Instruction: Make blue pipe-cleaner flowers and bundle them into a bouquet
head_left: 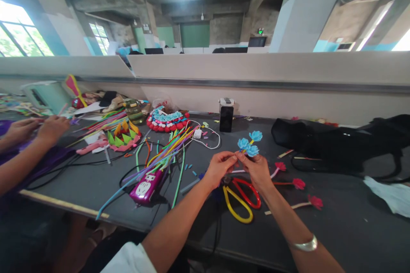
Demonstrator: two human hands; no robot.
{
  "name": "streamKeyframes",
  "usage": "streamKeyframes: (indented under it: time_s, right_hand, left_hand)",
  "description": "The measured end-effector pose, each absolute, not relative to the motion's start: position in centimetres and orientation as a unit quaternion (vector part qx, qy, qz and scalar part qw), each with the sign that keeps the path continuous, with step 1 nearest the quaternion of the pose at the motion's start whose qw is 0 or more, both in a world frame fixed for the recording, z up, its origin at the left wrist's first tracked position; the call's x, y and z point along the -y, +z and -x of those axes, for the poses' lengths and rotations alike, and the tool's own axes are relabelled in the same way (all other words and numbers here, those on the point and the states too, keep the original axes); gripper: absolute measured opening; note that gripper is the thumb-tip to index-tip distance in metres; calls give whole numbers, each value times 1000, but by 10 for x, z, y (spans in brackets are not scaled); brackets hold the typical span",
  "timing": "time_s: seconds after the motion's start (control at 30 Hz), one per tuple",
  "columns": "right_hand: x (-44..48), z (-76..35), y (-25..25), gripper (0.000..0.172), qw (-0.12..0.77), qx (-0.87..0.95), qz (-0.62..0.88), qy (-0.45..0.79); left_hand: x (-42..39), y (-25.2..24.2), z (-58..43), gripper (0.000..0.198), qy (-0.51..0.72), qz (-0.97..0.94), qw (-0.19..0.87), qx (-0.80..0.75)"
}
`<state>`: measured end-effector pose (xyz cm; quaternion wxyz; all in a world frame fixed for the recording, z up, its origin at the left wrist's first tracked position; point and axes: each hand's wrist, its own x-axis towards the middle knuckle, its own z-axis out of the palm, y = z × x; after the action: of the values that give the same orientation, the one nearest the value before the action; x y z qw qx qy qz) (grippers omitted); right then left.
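Note:
Over the dark table, my left hand [222,165] and my right hand [256,168] meet with pinched fingertips. Between them are the stems of a small bunch of light blue craft flowers [249,145], whose heads rise above my fingers. The stem ends are hidden by my fingers. Just below my hands lie scissors [238,198] with one red and one yellow handle loop, their blades partly covered. To the right of my right hand rest several pinkish-red flowers on stems, one being a red flower [299,184].
Colourful pipe cleaners [169,149] lie across a purple power strip [145,187]. A phone [226,118] stands upright at the back. Black bag [333,145] at right, white cloth [389,196] near it. Pink craft crown [124,138], glass jar [133,112], a co-worker's hands [38,132] at left.

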<state>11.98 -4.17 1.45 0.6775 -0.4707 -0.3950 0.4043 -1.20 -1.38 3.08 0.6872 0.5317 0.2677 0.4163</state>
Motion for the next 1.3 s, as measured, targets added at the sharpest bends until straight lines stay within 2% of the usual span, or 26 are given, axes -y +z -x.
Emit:
streamKeyframes:
  time_s: [0.37,0.67,0.83,1.1,1.3]
  right_hand:
    - [45,-113,13,30,689,379,462,410]
    - [45,-108,10,42,667,418,473,395]
    - [46,-109,6,42,628,470,499,368]
    - [64,-94,27,27,565,566,527,287]
    - [65,-61,59,18,425,756,462,185]
  left_hand:
    - [10,28,14,38,389,-540,706,-244]
    - [10,23,11,31,447,-507,672,-303]
    - [1,19,16,27,476,-465,680,-307]
    - [-12,15,28,28,480,-427,715,-274]
    - [-9,12,22,30,484,-392,734,-272]
